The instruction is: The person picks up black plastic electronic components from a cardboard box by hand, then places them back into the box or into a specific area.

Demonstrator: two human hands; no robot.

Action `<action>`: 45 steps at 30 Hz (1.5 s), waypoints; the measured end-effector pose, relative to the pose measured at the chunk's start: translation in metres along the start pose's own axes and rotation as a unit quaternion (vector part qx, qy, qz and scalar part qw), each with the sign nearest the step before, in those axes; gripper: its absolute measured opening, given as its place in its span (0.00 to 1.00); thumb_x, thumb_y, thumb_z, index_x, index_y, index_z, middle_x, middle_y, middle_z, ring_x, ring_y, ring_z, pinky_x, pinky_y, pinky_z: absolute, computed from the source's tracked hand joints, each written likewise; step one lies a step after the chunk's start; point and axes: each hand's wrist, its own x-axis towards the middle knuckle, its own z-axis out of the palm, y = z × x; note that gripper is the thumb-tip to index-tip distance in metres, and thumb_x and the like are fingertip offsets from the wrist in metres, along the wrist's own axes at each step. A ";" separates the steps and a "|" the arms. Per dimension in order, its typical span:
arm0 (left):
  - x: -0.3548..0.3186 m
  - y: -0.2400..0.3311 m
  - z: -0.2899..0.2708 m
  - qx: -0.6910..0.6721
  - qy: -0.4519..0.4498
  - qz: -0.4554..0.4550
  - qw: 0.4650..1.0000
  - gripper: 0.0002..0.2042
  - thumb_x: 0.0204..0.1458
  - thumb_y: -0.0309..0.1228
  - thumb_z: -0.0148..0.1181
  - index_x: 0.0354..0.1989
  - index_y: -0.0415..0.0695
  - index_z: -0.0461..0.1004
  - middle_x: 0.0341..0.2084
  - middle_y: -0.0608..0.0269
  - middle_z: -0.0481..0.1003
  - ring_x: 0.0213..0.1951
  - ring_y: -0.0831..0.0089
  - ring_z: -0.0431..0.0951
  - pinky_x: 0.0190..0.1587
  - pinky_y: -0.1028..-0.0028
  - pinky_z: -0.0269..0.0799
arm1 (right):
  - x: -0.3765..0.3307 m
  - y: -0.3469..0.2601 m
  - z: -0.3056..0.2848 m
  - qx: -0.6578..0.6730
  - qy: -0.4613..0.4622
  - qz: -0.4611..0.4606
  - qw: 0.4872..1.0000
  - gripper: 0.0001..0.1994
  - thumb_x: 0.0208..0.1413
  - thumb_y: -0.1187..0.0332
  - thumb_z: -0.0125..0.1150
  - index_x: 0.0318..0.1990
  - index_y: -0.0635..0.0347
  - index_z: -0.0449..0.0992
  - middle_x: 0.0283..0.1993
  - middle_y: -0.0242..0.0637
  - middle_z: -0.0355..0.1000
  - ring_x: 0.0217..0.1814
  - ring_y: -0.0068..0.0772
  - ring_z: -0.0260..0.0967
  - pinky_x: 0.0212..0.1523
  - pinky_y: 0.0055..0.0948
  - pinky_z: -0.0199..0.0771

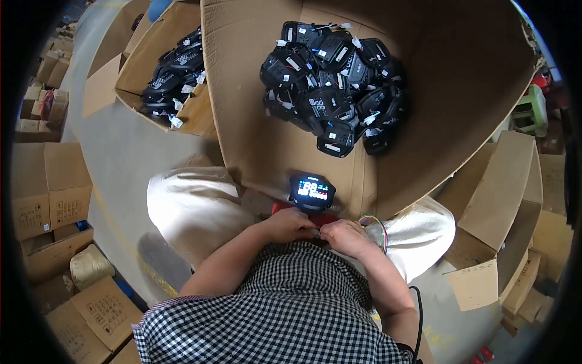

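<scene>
A black digital dashboard display (311,193), its screen lit with white digits and small coloured marks, sits at the near edge of the big cardboard box. Just below it my left hand (289,225) and my right hand (344,235) meet in front of my body, fingers pinched together. Whatever lies between the fingertips is small and mostly hidden. Multicoloured wires (377,225) loop up beside my right wrist. Part of a red surface (327,219) shows behind my hands, under the display.
Deeper in the big cardboard box (260,148) lies a pile of unlit black displays (330,91) with white plugs. A smaller carton (203,115) at left holds more displays (173,79). Open boxes (500,200) stand at right, stacked cartons (51,188) at left. A black cable (419,315) runs by my right arm.
</scene>
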 end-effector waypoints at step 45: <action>-0.012 0.040 -0.061 -0.267 0.352 -0.018 0.897 0.12 0.59 0.32 0.51 0.49 0.43 0.71 0.33 0.67 0.75 0.28 0.79 0.71 0.31 0.79 0.68 | 0.021 0.029 -0.024 -0.039 0.425 0.033 0.904 0.11 0.51 0.73 0.49 0.38 0.64 0.77 0.54 0.50 0.65 0.56 0.52 0.61 0.55 0.40 0.63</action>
